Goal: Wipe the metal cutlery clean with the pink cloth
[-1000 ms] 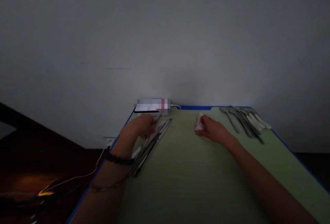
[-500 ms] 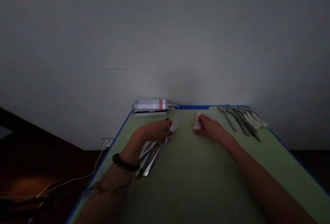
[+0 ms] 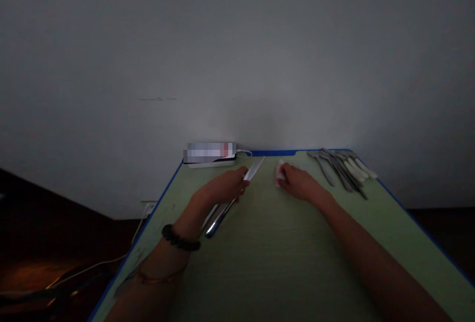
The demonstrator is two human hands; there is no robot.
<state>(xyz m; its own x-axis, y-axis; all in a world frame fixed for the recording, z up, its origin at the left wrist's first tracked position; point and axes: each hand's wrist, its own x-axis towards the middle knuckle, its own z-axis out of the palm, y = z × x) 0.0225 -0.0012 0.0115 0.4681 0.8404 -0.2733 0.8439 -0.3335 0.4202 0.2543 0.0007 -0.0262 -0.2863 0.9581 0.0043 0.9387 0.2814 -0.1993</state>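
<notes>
My left hand is closed around a table knife, whose pale blade points up and away while its shiny handle slants down toward me. Beneath that hand and wrist lie other pieces of cutlery, mostly covered. My right hand pinches a folded white tissue or cloth, a short way right of the blade and apart from it. A spread pile of cutlery, some pieces with white handles, lies at the far right of the table.
A white device with a blurred-out top stands at the table's back left, its cable running right. The green tabletop has a blue edge and meets a grey wall. A socket with a white cord is at left.
My left hand has lifted the knife slightly and now grips it more firmly, fingers wrapped round it. My right hand stays close to the same place with the tissue. The view has shifted a little.
</notes>
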